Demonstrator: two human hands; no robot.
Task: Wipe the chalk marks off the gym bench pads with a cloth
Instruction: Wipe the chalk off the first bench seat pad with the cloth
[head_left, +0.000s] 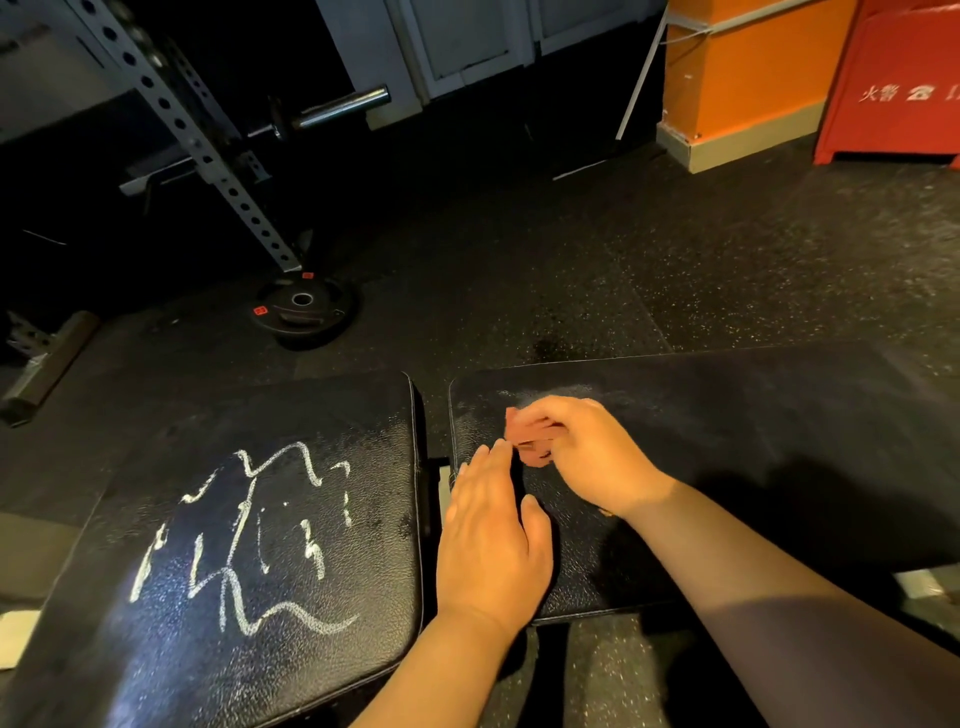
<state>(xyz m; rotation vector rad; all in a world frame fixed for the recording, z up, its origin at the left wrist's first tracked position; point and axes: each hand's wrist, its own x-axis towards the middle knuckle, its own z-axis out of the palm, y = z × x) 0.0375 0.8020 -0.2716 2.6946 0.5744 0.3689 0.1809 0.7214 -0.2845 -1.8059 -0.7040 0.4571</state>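
Two black bench pads lie side by side with a gap between them. The left pad (291, 519) carries white chalk scribbles (244, 535) across its middle. The right pad (727, 441) shows only a faint chalk smear (545, 392) near its far left corner. My right hand (587, 452) grips a small reddish-brown cloth (524, 436) bunched under its fingers and presses it on the right pad's left part. My left hand (493, 535) rests flat on the same pad's left edge, fingers straight, just beside the cloth.
A black weight plate (306, 312) lies on the speckled rubber floor beyond the left pad. Behind it stand a perforated grey rack upright (197, 135) and a barbell end (343, 106). An orange pillar (748, 73) and a red cabinet (898, 88) are at the far right.
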